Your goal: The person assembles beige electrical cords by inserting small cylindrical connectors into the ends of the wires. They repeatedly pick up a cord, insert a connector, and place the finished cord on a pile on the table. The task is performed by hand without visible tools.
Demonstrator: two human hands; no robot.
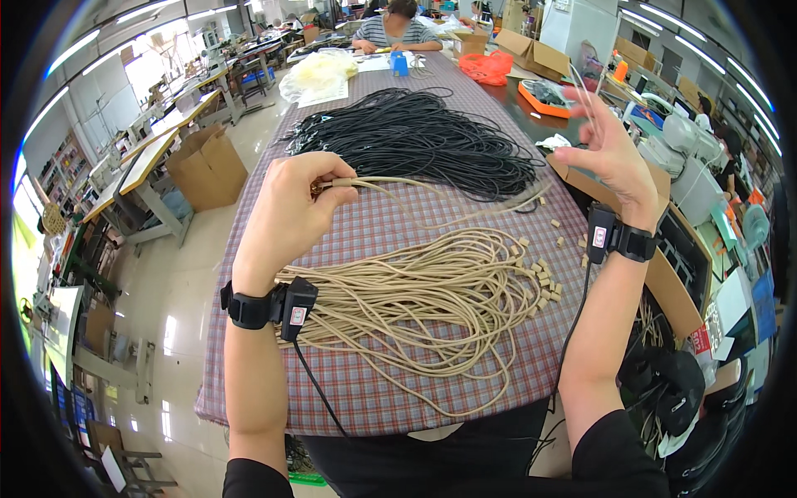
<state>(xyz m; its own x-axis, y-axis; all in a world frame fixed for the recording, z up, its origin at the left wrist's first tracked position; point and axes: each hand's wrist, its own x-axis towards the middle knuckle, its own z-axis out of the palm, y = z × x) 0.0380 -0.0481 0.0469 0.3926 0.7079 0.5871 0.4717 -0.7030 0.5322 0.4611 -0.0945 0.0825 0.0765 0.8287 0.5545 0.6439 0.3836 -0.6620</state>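
Note:
My left hand [300,195] is closed, thumb and fingers pinching a beige cord [390,180] near its end. From that pinch the cord loops to the right over the table, its far part blurred by motion. My right hand [610,149] is raised at the right edge of the table, thumb and fingers apart. Thin pale streaks [591,108] blur across its fingers, and I cannot make out what they are. Below my hands lies a bundle of beige cords [415,299], with several small beige end pieces [544,278] at its right side.
A large pile of black cords [415,137] lies beyond the beige bundle on the checked tablecloth [257,241]. An open cardboard box [668,286] stands against the right edge. Translucent plastic bags [320,75] and a red bag [486,68] lie farther off. A person [397,33] sits at the far end.

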